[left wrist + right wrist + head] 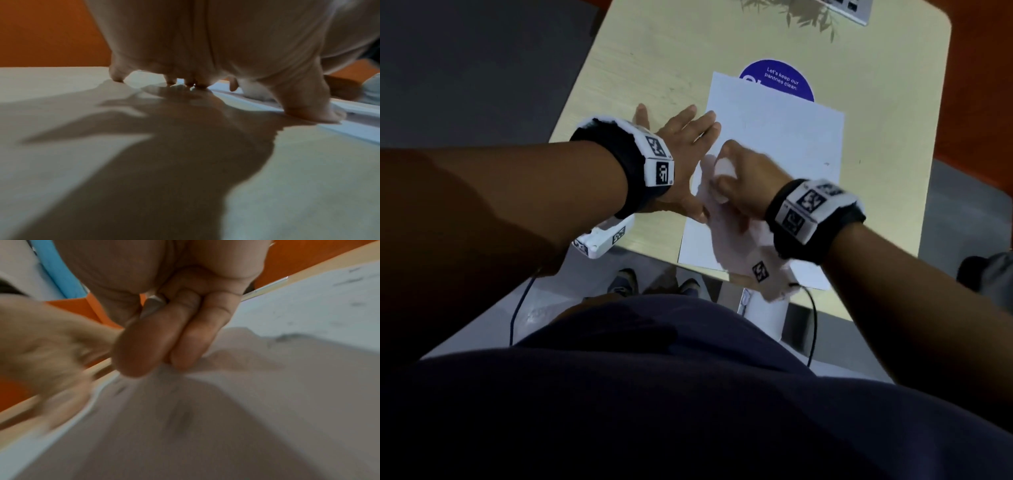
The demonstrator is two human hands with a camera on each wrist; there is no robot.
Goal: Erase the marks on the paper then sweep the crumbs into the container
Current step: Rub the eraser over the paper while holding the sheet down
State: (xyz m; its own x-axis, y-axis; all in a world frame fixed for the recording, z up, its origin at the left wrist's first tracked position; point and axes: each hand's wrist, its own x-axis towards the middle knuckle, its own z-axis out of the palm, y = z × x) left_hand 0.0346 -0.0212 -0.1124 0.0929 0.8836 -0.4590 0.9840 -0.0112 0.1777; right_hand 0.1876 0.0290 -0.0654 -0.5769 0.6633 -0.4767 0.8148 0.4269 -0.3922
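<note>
Looking down from the head view, your left hand (681, 133) lies flat with fingers straight, spread over the table (654, 61) and the left edge of the paper (784, 137), pressing it down. Your right hand (743, 178) is clenched around a white eraser (724, 168) set against the sheet near its left side. A few faint grey specks sit near the paper's right edge. A round blue sticker (780, 80), partly under the sheet's far edge, reads "Let's keep our pantries clean." Both wrists carry bands with black-and-white square code markers; no other writing is legible.

On the left wrist view, your fingertips (118, 78) touch the table (61, 162) and your thumb (314, 113) bears on the paper's edge (359, 129).

On the right wrist view, blurred, your right hand (164, 345) has its fingers curled tight; the eraser is barely discernible. Grey smudges and crumbs mark the paper (308, 313) at upper right.
</note>
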